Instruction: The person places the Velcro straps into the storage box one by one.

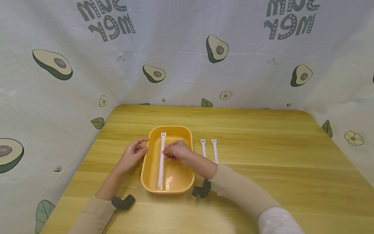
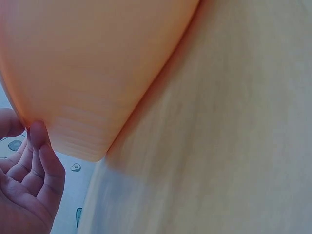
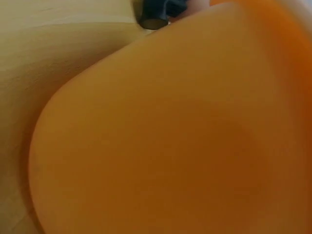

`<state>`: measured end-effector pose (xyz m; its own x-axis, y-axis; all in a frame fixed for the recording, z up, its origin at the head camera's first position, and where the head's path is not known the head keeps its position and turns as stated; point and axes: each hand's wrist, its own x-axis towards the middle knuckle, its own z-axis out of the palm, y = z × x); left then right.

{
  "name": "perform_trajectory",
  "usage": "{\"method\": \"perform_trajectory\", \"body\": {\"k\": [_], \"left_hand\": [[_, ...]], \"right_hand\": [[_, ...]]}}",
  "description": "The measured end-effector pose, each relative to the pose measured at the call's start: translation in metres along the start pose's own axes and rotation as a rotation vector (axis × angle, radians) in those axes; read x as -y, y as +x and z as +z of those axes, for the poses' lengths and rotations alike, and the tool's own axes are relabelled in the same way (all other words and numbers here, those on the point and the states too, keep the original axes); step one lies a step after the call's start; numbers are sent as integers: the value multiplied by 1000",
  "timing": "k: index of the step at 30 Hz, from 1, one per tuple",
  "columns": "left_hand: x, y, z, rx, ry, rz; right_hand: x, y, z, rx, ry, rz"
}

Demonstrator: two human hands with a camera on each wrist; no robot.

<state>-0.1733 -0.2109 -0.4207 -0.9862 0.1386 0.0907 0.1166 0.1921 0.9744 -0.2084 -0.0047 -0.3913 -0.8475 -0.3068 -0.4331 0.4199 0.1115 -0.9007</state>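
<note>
A yellow plastic tray (image 1: 152,187) with rounded corners stands on the table. Inside it, a white cable tie (image 1: 161,162) with a slotted head runs lengthwise. My right hand (image 1: 177,150) reaches over the tray's right rim and pinches the tie near its middle; some of its fingers are hidden. At the left rim my left hand (image 1: 133,155) grips the edge between thumb and forefinger. In the left wrist view, this left hand (image 2: 31,180) sits at the tray's outer wall (image 2: 92,83). The right wrist view shows mostly the tray's wall (image 3: 146,126), without the right hand.
Two more white cable ties (image 1: 203,148) lie side by side to the right of the tray, their lower ends behind my right arm. Black wrist mounts (image 1: 123,202) sit on both forearms. The wooden table (image 1: 277,146) meets a hanging cloth (image 1: 187,71) printed with avocados.
</note>
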Motion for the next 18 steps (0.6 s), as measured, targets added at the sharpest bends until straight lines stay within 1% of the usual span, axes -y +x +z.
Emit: {"method": "perform_trajectory", "body": {"k": [8,14,18], "left_hand": [[1,-1,0,-1,-10,9],[1,0,1,16,-21,26],[2,0,1,19,-22,26]], "right_hand": [[-4,4,5,-13,-56,-13],[-5,10,8,-53,-149,-31],[-8,11,11,-66,-207,-16]]}}
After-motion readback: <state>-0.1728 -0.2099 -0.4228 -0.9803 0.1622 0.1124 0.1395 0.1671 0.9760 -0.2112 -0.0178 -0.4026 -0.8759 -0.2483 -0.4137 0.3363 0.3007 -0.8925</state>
